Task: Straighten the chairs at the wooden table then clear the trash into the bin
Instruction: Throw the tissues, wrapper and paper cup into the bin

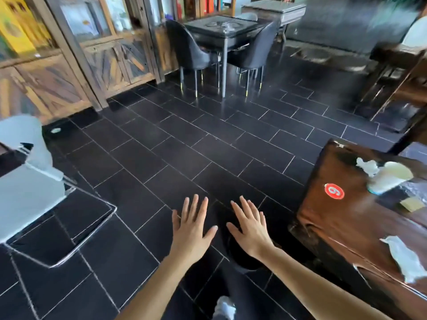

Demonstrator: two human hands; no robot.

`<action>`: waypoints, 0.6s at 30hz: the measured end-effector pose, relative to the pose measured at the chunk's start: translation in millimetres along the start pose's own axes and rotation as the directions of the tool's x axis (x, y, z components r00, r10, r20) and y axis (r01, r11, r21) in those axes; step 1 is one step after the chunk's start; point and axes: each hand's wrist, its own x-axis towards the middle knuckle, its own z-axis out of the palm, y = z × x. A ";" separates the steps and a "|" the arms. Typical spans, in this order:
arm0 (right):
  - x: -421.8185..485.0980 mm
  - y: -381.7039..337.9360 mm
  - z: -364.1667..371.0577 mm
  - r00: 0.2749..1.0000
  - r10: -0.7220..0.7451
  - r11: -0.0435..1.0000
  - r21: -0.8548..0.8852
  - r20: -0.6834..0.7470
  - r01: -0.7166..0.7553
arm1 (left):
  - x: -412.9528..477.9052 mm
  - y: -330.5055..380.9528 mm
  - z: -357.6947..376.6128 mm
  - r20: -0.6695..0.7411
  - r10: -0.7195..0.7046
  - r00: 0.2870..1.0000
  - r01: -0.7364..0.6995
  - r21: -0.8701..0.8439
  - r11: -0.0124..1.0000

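My left hand (193, 227) and my right hand (250, 229) are stretched out side by side over the dark tiled floor, palms down, fingers spread, holding nothing. The wooden table (342, 218) stands at the right with a red round sticker on its corner. On it lie a crumpled white tissue (367, 165), a tipped pale cup (388, 179), clear plastic wrap (413, 188) and another white tissue (404, 257) near the front edge. A black bin (242, 257) sits on the floor below my right hand, partly hidden by it. A white chair (30, 192) with a chrome frame stands at the left.
A black table (221, 26) with dark upholstered chairs (196, 51) stands at the back. Wooden cabinets (69, 72) line the left wall. Another wooden chair (397, 72) is at the far right. My foot in a white shoe (225, 308) shows at the bottom.
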 end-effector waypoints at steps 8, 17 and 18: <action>124.4 7.5 -31.9 0.993 0.101 0.995 0.027 -0.065 -0.099 | 163.1 -6.5 -22.3 0.015 0.100 0.995 -0.098 -0.112 0.989; 275.7 40.3 -73.7 0.914 0.346 0.910 -0.161 -0.213 -0.382 | 377.6 -22.5 -38.9 0.122 0.465 0.877 -0.479 0.145 0.865; 287.1 42.4 -78.7 0.900 0.367 0.898 -0.165 -0.235 -0.409 | 399.8 -20.1 -39.8 0.117 0.497 0.860 -0.510 0.149 0.847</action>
